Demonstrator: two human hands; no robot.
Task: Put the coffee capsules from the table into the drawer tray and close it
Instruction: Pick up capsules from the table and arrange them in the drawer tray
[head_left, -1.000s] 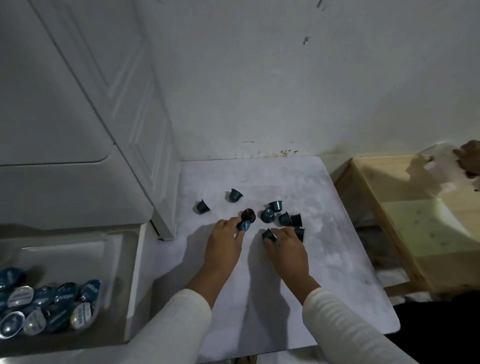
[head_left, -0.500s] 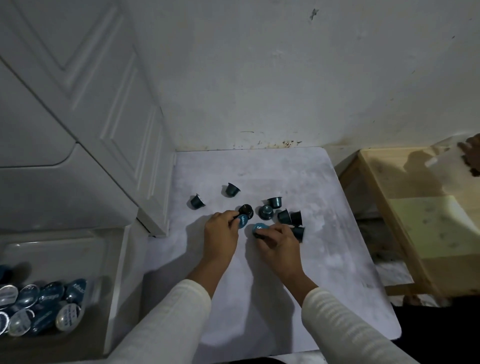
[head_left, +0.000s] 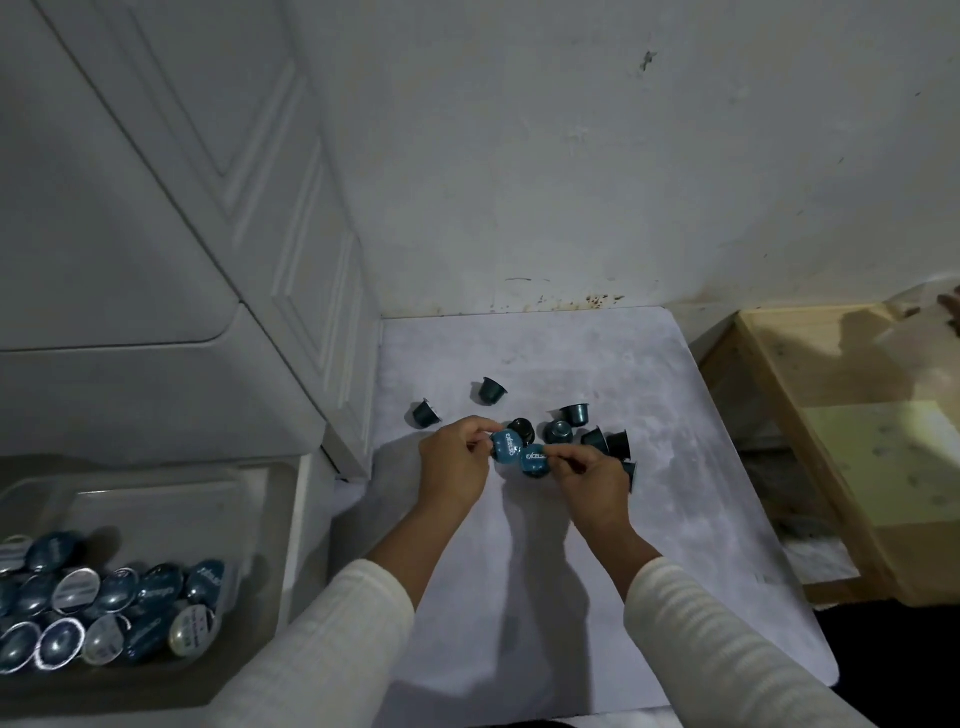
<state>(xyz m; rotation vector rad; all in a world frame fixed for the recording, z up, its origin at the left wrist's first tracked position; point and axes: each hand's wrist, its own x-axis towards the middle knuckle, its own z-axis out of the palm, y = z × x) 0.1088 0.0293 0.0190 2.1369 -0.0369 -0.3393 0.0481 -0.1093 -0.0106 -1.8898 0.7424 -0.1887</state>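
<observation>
Each hand, left hand (head_left: 454, 470) and right hand (head_left: 589, 475), pinches one capsule (head_left: 506, 446) just above the table (head_left: 675, 467); a loose fingertip grip could drop it short of the drawer tray (head_left: 249, 499).

Dark teal coffee capsules (head_left: 576, 423) are scattered on the worktop (head_left: 675, 467), while many others are piled in the open drawer tray (head_left: 249, 499).
</observation>
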